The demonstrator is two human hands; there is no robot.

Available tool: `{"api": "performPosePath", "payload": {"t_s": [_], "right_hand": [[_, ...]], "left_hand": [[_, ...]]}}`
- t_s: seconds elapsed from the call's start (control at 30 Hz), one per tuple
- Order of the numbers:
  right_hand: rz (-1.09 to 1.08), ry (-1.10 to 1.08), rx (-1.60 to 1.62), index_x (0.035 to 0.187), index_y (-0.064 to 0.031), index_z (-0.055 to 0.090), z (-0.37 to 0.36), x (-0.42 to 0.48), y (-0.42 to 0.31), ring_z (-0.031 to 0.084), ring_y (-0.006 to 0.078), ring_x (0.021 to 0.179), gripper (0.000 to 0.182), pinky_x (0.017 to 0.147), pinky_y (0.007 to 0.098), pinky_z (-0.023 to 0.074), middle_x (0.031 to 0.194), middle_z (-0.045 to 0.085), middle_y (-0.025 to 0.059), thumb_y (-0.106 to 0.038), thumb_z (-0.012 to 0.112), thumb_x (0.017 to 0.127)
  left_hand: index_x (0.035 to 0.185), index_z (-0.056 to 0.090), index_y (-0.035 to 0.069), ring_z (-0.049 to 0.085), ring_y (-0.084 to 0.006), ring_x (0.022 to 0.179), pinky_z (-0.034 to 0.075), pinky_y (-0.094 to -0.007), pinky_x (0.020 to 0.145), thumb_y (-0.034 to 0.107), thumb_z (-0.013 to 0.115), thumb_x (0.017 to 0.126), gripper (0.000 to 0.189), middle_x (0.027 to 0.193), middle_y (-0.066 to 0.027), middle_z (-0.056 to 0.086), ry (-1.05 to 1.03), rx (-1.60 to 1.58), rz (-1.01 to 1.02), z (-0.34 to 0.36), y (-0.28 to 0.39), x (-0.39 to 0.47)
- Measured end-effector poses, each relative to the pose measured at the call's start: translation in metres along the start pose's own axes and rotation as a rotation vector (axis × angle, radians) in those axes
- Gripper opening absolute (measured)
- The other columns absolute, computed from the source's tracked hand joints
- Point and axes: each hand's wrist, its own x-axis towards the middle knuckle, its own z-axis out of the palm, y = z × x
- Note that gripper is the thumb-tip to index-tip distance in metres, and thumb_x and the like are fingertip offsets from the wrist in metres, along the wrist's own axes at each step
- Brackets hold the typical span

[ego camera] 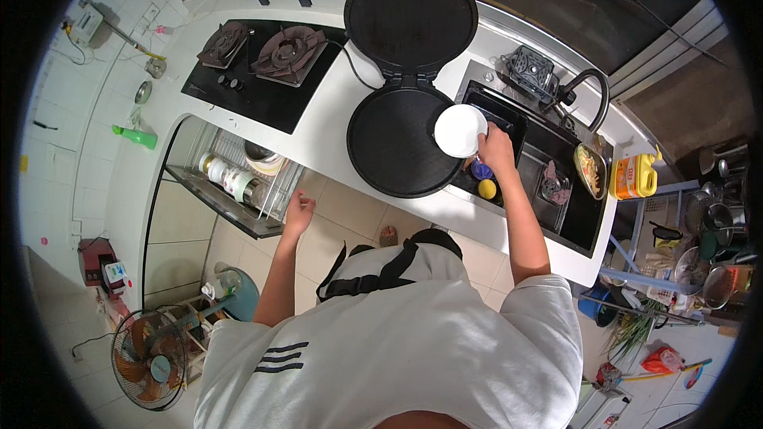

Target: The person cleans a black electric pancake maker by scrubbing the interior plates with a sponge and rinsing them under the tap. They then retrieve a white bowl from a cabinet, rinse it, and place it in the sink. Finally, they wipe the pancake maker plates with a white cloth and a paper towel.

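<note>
My right hand (496,148) grips the edge of a round white dish (460,131). The dish is over the right side of an open electric griddle's black lower plate (399,143) and beside the sink. My left hand (300,213), loosely curled and holding nothing, hangs at the right end of a pulled-out wire-rack drawer (223,214). White bowls or cups (222,173) and a metal pot (260,152) sit in that drawer. Below the dish, a blue object (481,170) and a yellow round object (487,189) lie in the sink's left part.
The griddle's raised lid (411,18) stands behind its lower plate. A gas hob (262,71) is to the left. The black sink (545,158) has a curved faucet (596,89); a dish of shredded food (589,173) and a yellow pump bottle (635,177) stand at its right. A fan (149,363) stands lower left.
</note>
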Motion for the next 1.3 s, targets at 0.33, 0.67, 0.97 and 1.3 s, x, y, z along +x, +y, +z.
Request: {"api": "performPosePath", "payload": {"t_s": [0.33,0.67,0.97,1.3], "right_hand": [[0.011,-0.035,-0.084,0.091,0.0026,0.054,-0.007,0.001,-0.013,0.057,0.0409,0.079,0.024,0.072,0.0465,0.0456,0.079,0.058,0.0267,-0.016,0.053,0.076],[0.044,-0.039,-0.121,0.094,0.0021,0.055,-0.013,0.009,-0.015,0.058,0.0403,0.078,0.026,0.071,0.0465,0.0467,0.08,0.06,0.0254,-0.017,0.054,0.076],[-0.032,-0.038,-0.186,0.09,0.0026,0.053,-0.011,0.02,-0.019,0.061,0.0384,0.072,0.024,0.067,0.0452,0.0496,0.075,0.061,0.0238,-0.018,0.053,0.078],[-0.089,-0.026,-0.233,0.113,-0.0007,0.05,-0.011,0.028,-0.029,0.061,0.0352,0.071,0.041,0.065,0.044,0.0499,0.076,0.062,0.0218,-0.017,0.056,0.076]], "left_hand": [[0.112,0.043,0.002,0.058,-0.0189,0.074,0.047,-0.0289,0.063,0.013,0.059,0.08,0.038,0.086,-0.0126,0.058,-0.026,0.034,0.062,-0.005,-0.003,0.008],[0.112,0.045,0.0,0.059,-0.0187,0.074,0.047,-0.0286,0.062,0.012,0.059,0.079,0.037,0.085,-0.0127,0.059,-0.038,0.034,0.066,0.009,0.017,0.006],[0.111,0.046,0.001,0.06,-0.0187,0.07,0.047,-0.0287,0.06,0.012,0.06,0.079,0.036,0.081,-0.0115,0.06,-0.033,0.083,0.112,0.03,0.033,0.015],[0.111,0.045,0.001,0.061,-0.02,0.07,0.048,-0.03,0.06,0.014,0.06,0.079,0.038,0.081,-0.0113,0.059,-0.059,0.089,0.142,0.047,0.058,0.018]]}}
